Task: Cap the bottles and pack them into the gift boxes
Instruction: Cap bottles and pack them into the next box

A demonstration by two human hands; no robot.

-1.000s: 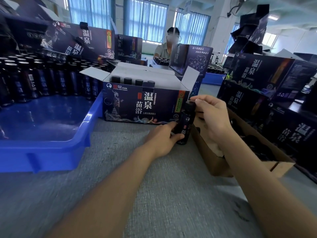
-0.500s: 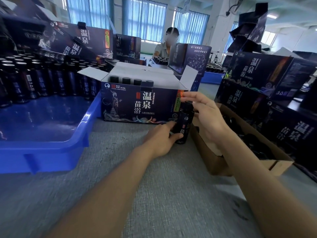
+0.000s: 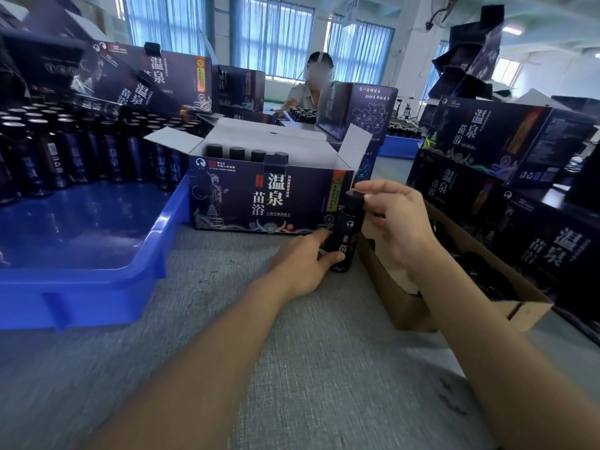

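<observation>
Black from cap (image 3: 354, 199) to base, the bottle (image 3: 344, 237) stands upright on the bench (image 3: 292, 368), just at the right front corner of the open box (image 3: 259, 196), the same spot as a second ago. What has changed is the right hand (image 3: 401, 222): half a second ago its fingers lay spread over the cap, and now they have swung round, forefinger stretched across the top and thumb at the side, pinching it. That reads as a turn of the screw, so capping is likely under way, not finished. The left hand (image 3: 302, 264) grips the bottle's lower half, thumb across the label, bracing it. The label shows pale characters and a small round mark. Four capped tops (image 3: 246, 154) already show inside the box, with room beside them; this bottle is not yet packed.
</observation>
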